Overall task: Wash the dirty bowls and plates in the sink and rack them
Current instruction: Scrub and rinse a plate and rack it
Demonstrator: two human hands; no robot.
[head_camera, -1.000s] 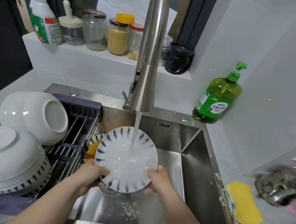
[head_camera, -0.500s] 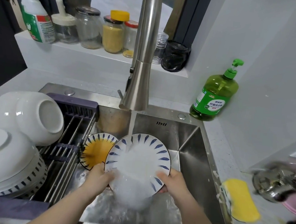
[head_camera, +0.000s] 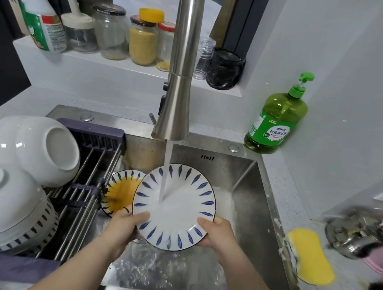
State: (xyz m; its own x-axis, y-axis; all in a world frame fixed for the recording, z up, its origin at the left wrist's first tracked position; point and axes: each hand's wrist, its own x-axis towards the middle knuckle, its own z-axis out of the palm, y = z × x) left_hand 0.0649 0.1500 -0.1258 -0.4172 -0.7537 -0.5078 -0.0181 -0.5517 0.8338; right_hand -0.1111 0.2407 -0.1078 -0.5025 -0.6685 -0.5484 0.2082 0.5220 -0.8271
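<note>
Since half a second ago we have tipped the blue-stroked plate [head_camera: 183, 216] up toward us. Its face, then buried under foaming water, now shows clean white. We judge this side nearly rinsed, with the back and then the rack left to do.

Nearest us, below the faucet [head_camera: 180, 85], our left hand [head_camera: 123, 227] grips the plate's lower left rim, thumb on the face and fingers curled behind. Our right hand [head_camera: 214, 232] grips the lower right rim the same way. The plate hangs straight under the faucet's spout, clear of the sink [head_camera: 250, 209] floor, face tilted toward us.

The water stream [head_camera: 166, 170] lands just left of the plate's centre and sheets downward. Blue leaf strokes ring the glossy rim, and we see no suds or food on the face. The back is hidden.

Behind it, left of the faucet, a yellow-centred plate [head_camera: 123, 189] leans in the sink. Farther left of the faucet, white bowls [head_camera: 33, 146] lie upturned on the rack [head_camera: 88, 181].
</note>
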